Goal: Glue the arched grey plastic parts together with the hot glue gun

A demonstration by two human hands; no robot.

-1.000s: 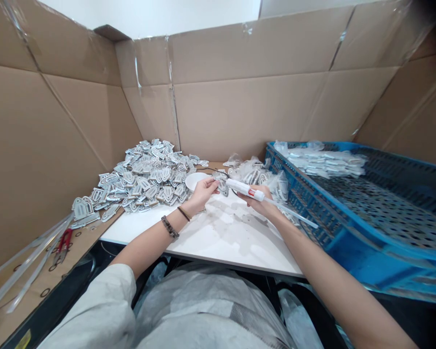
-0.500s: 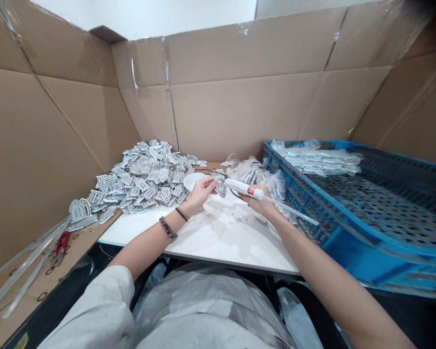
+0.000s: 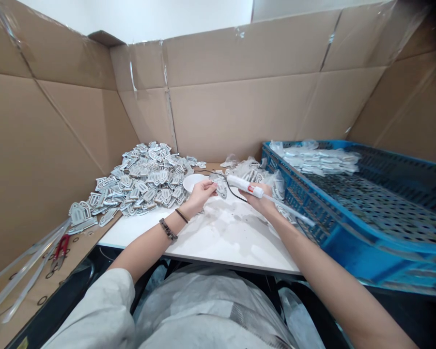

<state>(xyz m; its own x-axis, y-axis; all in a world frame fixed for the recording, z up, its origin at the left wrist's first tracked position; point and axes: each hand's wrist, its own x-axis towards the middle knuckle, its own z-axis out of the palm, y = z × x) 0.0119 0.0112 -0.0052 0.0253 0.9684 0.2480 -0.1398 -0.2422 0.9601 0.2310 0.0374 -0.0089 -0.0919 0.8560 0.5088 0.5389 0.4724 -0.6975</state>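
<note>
My right hand is wrapped round a white hot glue gun with a red mark. A clear glue stick sticks out of its back end toward my wrist, and a black cord runs beside it. Between the fingertips of my left hand is a small grey-and-white flat piece, close to the gun's front end. A white bowl stands just behind my left hand. Left of it rises a large heap of similar flat pieces.
A blue plastic crate stands at the right with stacked bagged pieces. Plastic-bagged items lie beside it. Red-handled snips and long clear glue sticks lie at the left. Cardboard walls surround the white board.
The glue gun has tilted and shifted very slightly. Both hands keep their hold, and the view has shifted a little.
</note>
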